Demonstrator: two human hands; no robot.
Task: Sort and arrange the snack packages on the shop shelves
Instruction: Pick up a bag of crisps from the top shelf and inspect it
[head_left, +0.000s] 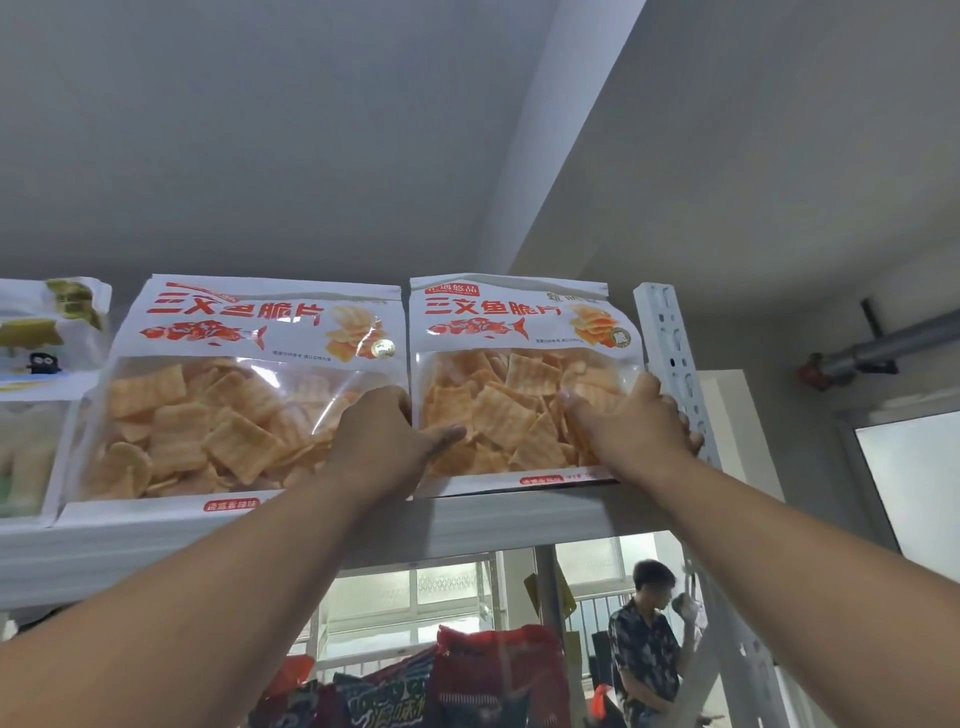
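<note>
1. Right crisp bag (524, 384) stands upright at the right end of the top shelf (311, 525), bottom seam at the front edge. White top with red characters and a red fish, clear window full of orange ridged square crisps.
2. Left hand (387, 441) grips the bag's left edge: thumb across the front of the window, fingers curled out of sight behind, in the gap between the two bags.
3. Right hand (631, 426) grips the bag's right edge: thumb on the front, fingers wrapped round the side, squeezed against the shelf post (675, 364).
4. Left crisp bag (244, 389), same print and contents, stands just beside it, touching or nearly touching; the left hand covers its lower right corner.
5. Farther left on the shelf, a white bag with yellow print (47, 332), partly cut off by the frame edge.
6. The perforated white post hems the bag in on the right.
7. Below the shelf: dark and red snack bags (467, 680), blurred.
8. Background, lower right: a person in a patterned shirt (647, 654); a grey pipe (893, 345) on the wall.
</note>
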